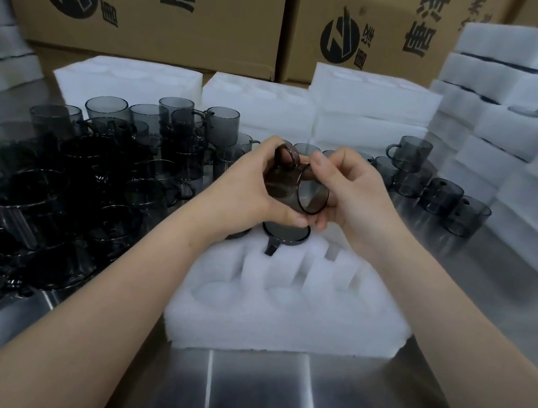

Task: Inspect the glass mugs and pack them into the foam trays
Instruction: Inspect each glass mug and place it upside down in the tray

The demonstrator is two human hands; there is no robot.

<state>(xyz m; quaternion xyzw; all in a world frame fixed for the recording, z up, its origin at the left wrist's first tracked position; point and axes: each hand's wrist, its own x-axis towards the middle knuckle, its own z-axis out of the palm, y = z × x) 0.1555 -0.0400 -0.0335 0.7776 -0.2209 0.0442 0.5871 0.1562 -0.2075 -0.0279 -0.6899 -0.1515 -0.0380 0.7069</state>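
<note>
Printed cardboard boxes (150, 4) line the back; a shiny steel table (268, 394) fills the foreground.

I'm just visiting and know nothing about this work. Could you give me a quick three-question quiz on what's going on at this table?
1. True or false: only one hand grips the held mug.
2. Fill in: the seated mug in the foam tray has its handle pointing ___ the person.
3. Where is the bigger heap of loose mugs? A) on the person's left B) on the person's right C) inside the foam tray

Key: 1 false, the left hand and right hand both grip it; 2 toward; 3 A.
</note>
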